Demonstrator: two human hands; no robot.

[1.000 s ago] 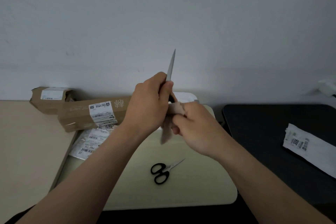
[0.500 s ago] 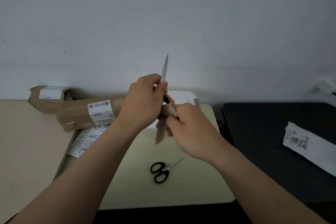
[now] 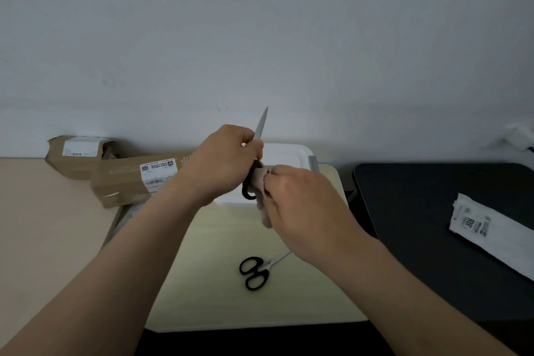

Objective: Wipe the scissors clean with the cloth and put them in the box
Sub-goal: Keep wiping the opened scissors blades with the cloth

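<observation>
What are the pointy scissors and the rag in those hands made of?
The black-handled grey-bladed scissors: the blade looks like dull metal, the smooth dark handle probably plastic. The pinkish-beige cloth: soft fabric, judging by its limp, crumpled drape.

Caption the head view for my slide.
Left hand holds scissors point-up while right hand wipes them with cloth; another pair lies on the table.

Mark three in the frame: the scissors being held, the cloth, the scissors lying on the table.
held scissors point(image 3: 261, 124), head view, on the bare blade sticking up.
cloth point(image 3: 265, 217), head view, on the tail hanging down.
table scissors point(image 3: 266, 267), head view, where the black handles meet.
</observation>
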